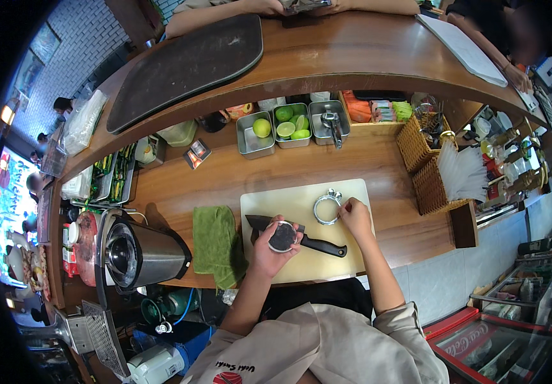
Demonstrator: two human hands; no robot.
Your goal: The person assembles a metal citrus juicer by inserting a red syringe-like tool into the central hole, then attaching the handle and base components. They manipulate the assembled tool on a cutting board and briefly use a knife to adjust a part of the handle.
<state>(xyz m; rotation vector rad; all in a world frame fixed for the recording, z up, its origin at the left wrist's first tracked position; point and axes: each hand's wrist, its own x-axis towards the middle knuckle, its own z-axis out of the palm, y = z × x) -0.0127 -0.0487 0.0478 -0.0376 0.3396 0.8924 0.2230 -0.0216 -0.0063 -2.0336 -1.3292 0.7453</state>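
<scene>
My left hand is wrapped round a round dark disc with a pale rim, held over the cutting board. My right hand pinches the right side of a shiny metal ring with small knobs at its top. A black-handled knife lies across the board, its dark blade partly hidden by my left hand and the disc. A folded green cloth is just left of the board.
A metal machine stands at the left. Along the back are metal tins with limes and a citrus squeezer. Wicker baskets sit at the right, one with clear wrappers. A dark tray lies on the raised counter, with people beyond.
</scene>
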